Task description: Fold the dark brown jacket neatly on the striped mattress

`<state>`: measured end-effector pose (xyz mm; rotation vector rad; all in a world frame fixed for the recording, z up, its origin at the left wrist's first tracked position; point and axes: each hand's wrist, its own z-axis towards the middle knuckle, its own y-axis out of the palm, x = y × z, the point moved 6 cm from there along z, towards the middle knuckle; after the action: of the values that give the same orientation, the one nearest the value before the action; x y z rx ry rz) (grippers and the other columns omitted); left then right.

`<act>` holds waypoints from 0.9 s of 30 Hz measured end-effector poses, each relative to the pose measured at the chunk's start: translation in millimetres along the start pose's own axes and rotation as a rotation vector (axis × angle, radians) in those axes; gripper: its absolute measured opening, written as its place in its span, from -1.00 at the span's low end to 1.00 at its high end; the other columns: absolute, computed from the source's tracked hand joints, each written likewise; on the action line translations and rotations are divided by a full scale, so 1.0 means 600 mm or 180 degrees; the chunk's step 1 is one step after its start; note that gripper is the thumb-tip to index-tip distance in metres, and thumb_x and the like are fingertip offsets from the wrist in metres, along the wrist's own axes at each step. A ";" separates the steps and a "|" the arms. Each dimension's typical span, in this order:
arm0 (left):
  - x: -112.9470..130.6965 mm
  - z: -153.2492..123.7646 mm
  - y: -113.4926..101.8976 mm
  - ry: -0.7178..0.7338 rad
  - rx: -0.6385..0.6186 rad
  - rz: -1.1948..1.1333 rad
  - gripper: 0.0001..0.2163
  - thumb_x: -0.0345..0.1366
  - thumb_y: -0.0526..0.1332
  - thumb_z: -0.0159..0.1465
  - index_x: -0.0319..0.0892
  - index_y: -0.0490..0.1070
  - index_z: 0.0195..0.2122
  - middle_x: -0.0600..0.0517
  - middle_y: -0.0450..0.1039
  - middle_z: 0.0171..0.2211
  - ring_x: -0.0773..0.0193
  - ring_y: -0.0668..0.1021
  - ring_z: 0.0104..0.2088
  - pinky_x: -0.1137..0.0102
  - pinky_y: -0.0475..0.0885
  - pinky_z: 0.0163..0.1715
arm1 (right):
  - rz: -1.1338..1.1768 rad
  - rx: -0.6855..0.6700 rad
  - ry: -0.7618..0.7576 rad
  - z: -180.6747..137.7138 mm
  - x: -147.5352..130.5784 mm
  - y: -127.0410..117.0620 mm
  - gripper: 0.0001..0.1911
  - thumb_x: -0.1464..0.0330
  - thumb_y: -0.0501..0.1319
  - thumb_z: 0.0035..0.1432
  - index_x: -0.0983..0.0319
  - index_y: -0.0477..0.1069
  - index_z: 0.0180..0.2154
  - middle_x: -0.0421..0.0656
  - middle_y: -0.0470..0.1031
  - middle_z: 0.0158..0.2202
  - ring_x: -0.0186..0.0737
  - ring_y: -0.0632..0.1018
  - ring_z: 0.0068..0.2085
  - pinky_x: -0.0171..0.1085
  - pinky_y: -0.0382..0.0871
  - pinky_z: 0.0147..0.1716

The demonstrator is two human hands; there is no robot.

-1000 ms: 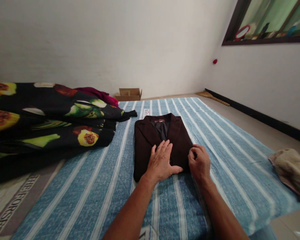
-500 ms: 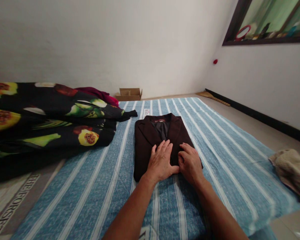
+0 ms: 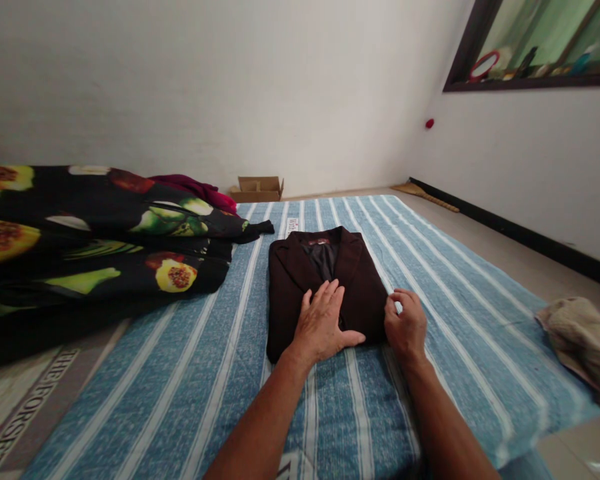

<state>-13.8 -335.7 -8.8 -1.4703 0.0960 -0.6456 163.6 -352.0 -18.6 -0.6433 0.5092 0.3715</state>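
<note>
A dark brown suit jacket (image 3: 293,277), folded into a neat block, lies on the blue striped bed cover (image 3: 460,313) with its collar and lapels facing away from me. My left hand (image 3: 321,323) rests flat on the lower front of the jacket, fingers spread and thumb stretched to the right. At the jacket's right edge my right hand (image 3: 407,325) is closed, thumb and fingers pinched on the cloth there; the fingertips are partly hidden.
Black fruit-print fabric (image 3: 105,247) is heaped at the left, with a magenta cloth (image 3: 200,191) behind it. A cardboard box (image 3: 257,189) stands by the wall. On the right edge lies a beige cloth item (image 3: 583,347). A broom (image 3: 425,193) is on the floor.
My right hand has moved right, from the jacket's front to its right edge, and closed there. My left hand has stayed flat on the jacket.
</note>
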 end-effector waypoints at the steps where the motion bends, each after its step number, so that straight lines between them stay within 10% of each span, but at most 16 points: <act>1: 0.000 0.000 0.000 0.0001 -0.0003 0.0004 -0.13 0.15 0.22 -0.03 -0.18 0.01 0.23 -0.13 -0.05 0.29 0.02 0.00 0.27 0.02 -0.15 0.20 | 0.0025 0.0017 0.0053 0.001 0.003 -0.002 -0.86 0.40 0.05 0.10 0.22 0.34 -0.45 -0.04 0.43 -0.31 -0.12 0.45 -0.24 -0.14 0.33 -0.21; 10: -0.001 0.003 -0.006 -0.0145 0.0102 -0.0061 -0.52 -0.05 -0.19 0.34 -0.14 0.12 0.19 -0.05 0.05 0.26 0.16 0.06 0.26 0.08 -0.10 0.20 | 0.0562 -0.0171 -0.0069 -0.005 -0.016 0.000 -0.85 0.35 0.07 0.13 0.22 0.39 -0.36 -0.08 0.47 -0.32 -0.17 0.49 -0.25 -0.17 0.37 -0.21; 18: 0.000 0.005 -0.002 -0.0119 0.0136 0.0039 -0.56 -0.10 -0.16 0.35 -0.14 0.13 0.18 -0.04 0.06 0.26 0.17 0.07 0.26 0.08 -0.08 0.20 | 0.0474 -0.0814 -0.1005 -0.026 -0.072 0.018 -0.71 0.36 0.08 0.16 0.21 0.38 -0.07 -0.01 0.42 0.00 -0.08 0.37 0.08 0.00 0.25 0.03; 27: -0.012 0.009 -0.004 -0.0225 0.0028 -0.0433 -0.59 -0.11 -0.18 0.35 -0.07 0.17 0.15 0.03 0.10 0.24 0.26 0.09 0.25 0.09 -0.07 0.20 | 0.0168 -0.1213 -0.1001 -0.036 -0.074 0.035 -0.70 0.34 0.05 0.19 0.22 0.41 -0.07 0.00 0.43 0.00 -0.06 0.41 0.05 0.01 0.27 0.01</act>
<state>-18.3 -327.2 -8.3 -1.4986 -0.0620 -0.7021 110.4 -357.6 -18.8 -0.9207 0.1531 0.6163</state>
